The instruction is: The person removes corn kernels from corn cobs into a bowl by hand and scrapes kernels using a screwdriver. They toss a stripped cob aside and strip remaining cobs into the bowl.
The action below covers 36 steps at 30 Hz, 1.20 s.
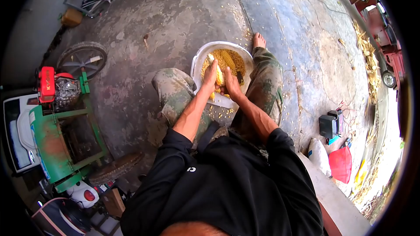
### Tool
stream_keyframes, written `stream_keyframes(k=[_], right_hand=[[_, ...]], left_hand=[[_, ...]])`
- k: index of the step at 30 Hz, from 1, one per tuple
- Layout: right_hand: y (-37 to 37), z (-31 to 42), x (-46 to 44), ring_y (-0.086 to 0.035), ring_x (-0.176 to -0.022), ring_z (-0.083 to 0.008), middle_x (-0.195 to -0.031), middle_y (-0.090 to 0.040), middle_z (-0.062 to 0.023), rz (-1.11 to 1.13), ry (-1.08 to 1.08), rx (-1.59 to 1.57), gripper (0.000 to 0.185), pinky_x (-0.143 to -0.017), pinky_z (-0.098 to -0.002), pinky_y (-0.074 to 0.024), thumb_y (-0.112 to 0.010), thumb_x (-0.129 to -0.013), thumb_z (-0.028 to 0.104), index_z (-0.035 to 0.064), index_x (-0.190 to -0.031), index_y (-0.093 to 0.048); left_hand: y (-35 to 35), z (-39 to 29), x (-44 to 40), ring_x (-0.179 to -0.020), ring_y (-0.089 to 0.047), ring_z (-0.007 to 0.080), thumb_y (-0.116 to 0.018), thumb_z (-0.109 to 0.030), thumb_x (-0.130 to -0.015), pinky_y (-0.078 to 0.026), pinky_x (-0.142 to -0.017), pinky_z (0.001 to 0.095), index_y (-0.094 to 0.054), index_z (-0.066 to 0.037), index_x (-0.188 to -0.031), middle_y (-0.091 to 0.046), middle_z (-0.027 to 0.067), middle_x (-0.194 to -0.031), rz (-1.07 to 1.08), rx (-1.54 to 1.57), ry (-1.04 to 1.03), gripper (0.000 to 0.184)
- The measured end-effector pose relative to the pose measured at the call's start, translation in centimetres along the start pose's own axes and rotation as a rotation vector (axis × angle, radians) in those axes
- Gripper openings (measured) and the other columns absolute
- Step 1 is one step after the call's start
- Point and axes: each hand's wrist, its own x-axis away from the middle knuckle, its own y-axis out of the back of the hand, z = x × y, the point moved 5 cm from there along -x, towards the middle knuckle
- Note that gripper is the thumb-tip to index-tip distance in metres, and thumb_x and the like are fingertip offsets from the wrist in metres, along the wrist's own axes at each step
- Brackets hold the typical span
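Observation:
Between my knees stands a white tub holding loose yellow corn kernels. My left hand is closed round a corn cob, held lengthwise over the tub. Pressed against the other side of that cob is my right hand, its fingers curled in. Part of the cob looks pale near its far end. Another yellow cob lies on the kernels just beyond my hands. A small dark object sits beside my right hand; its kind is unclear. My fingers partly hide the held cob.
Scattered kernels lie on the concrete floor around the tub. To the left stands a green machine frame with a red engine and a wheel. A black box, white sack and red bag are at right.

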Motion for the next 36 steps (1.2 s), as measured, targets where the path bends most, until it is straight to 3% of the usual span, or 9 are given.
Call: stream_keyframes(k=[3, 10, 12, 17, 22, 25, 29, 31, 36], right_hand=[[-0.1, -0.3, -0.1, -0.05, -0.036, -0.0149, -0.058, -0.058, -0.0083, -0.013, -0.14, 0.198, 0.061, -0.035, -0.0297, -0.0427, -0.033, -0.102, 0.051, -0.0017, -0.117, -0.06], [0.1, 0.3, 0.1, -0.049, -0.037, -0.0185, -0.065, -0.061, -0.014, -0.002, 0.034, 0.336, 0.056, -0.037, -0.0321, -0.0421, -0.037, -0.101, 0.049, -0.0029, -0.104, -0.059], [0.2, -0.1, 0.1, -0.05, -0.039, -0.0176, -0.067, -0.062, -0.0131, -0.021, 0.014, 0.098, 0.051, -0.037, -0.0316, -0.045, -0.038, -0.101, 0.045, -0.0006, -0.111, -0.058], [0.4, -0.8, -0.5, -0.053, -0.044, -0.0159, -0.071, -0.062, -0.0121, -0.009, -0.145, -0.041, 0.052, -0.039, -0.0306, -0.0485, -0.041, -0.1, 0.045, 0.0017, -0.126, -0.052], [0.1, -1.0, -0.4, -0.055, -0.046, -0.0154, -0.073, -0.065, -0.011, 0.002, -0.233, 0.07, 0.048, -0.041, -0.0296, -0.0512, -0.039, -0.1, 0.042, 0.0046, -0.126, -0.052], [0.2, -1.4, -0.5, -0.054, -0.048, -0.0158, -0.077, -0.064, -0.0116, 0.062, -0.244, 0.04, 0.052, -0.043, -0.0305, -0.051, -0.041, -0.099, 0.041, 0.0104, -0.14, -0.039], [-0.1, -1.0, -0.2, -0.056, -0.054, -0.0155, -0.08, -0.064, -0.0121, 0.131, -0.157, 0.003, 0.048, -0.048, -0.0303, -0.0532, -0.039, -0.099, 0.039, 0.0101, -0.138, -0.041], [-0.1, -1.1, -0.4, -0.056, -0.055, -0.0154, -0.081, -0.064, -0.0122, 0.132, -0.152, -0.014, 0.047, -0.049, -0.0302, -0.0538, -0.038, -0.099, 0.038, 0.0097, -0.136, -0.043], [-0.3, -0.3, 0.0, -0.056, -0.054, -0.0167, -0.079, -0.062, -0.0128, 0.066, -0.178, -0.087, 0.055, -0.049, -0.0308, -0.0535, -0.038, -0.1, 0.052, 0.0053, -0.124, -0.053]], left_hand=[[-0.3, -0.4, 0.5, -0.055, -0.058, 0.0151, -0.051, -0.062, -0.091, -0.04, -0.033, 0.0289, -0.055, -0.01, -0.111, -0.061, 0.0049, -0.079, -0.037, -0.013, -0.01, 0.056], [-0.4, -0.7, 0.8, -0.056, -0.058, 0.0146, -0.053, -0.063, -0.09, -0.039, -0.034, 0.0281, -0.054, -0.012, -0.112, -0.059, 0.0039, -0.079, -0.056, -0.094, 0.005, 0.056], [-0.4, -0.5, 0.6, -0.054, -0.057, 0.0136, -0.053, -0.063, -0.09, -0.038, -0.033, 0.0276, -0.054, -0.013, -0.111, -0.058, 0.0032, -0.078, -0.027, -0.047, 0.044, 0.055], [-0.3, -0.6, 0.9, -0.05, -0.054, 0.0107, -0.053, -0.061, -0.091, -0.036, -0.033, 0.0258, -0.055, -0.015, -0.109, -0.057, 0.0007, -0.074, 0.047, -0.011, 0.131, 0.05], [-0.4, -0.6, 0.5, -0.063, -0.062, 0.0182, -0.052, -0.06, -0.092, -0.049, -0.047, 0.0293, -0.054, -0.011, -0.121, -0.067, 0.0076, -0.089, -0.006, -0.082, 0.02, 0.057], [-0.3, -0.6, 0.4, -0.071, -0.066, 0.0226, -0.05, -0.059, -0.094, -0.054, -0.057, 0.0327, -0.048, -0.01, -0.129, -0.07, 0.0123, -0.098, 0.039, -0.106, -0.003, 0.06], [0.2, -0.1, -0.1, -0.066, -0.066, 0.0225, -0.047, -0.059, -0.095, -0.055, -0.05, 0.0327, -0.049, -0.007, -0.126, -0.07, 0.0158, -0.093, -0.013, 0.052, 0.006, 0.061], [0.5, 0.2, -0.4, -0.074, -0.068, 0.0243, -0.046, -0.06, -0.095, -0.058, -0.058, 0.0363, -0.039, -0.011, -0.136, -0.07, 0.0156, -0.098, 0.016, 0.12, 0.073, 0.064], [1.0, 0.1, -0.7, -0.071, -0.067, 0.0239, -0.05, -0.06, -0.094, -0.056, -0.055, 0.036, -0.043, -0.006, -0.132, -0.07, 0.015, -0.097, -0.02, 0.085, 0.086, 0.066]])
